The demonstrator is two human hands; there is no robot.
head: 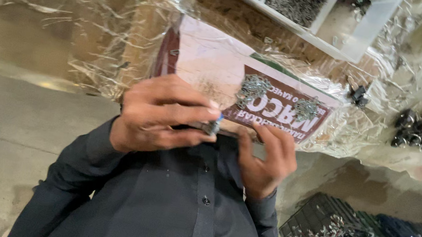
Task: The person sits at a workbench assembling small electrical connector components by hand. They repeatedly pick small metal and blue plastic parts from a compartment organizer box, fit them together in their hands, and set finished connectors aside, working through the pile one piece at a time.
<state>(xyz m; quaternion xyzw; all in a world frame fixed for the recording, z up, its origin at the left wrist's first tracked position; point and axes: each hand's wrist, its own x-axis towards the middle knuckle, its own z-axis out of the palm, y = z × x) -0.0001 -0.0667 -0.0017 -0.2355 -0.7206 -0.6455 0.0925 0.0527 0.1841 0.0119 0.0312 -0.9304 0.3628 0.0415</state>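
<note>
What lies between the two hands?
Head view: a small grey part with a blue tip, pinched by the left hand, near the right hand.

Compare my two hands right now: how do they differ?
The left hand is curled, pinching a blue-tipped metal piece; the right hand is open and holds nothing. The left hand sits higher than the right hand. Both are raised at the edge of the wrapped card.
</note>
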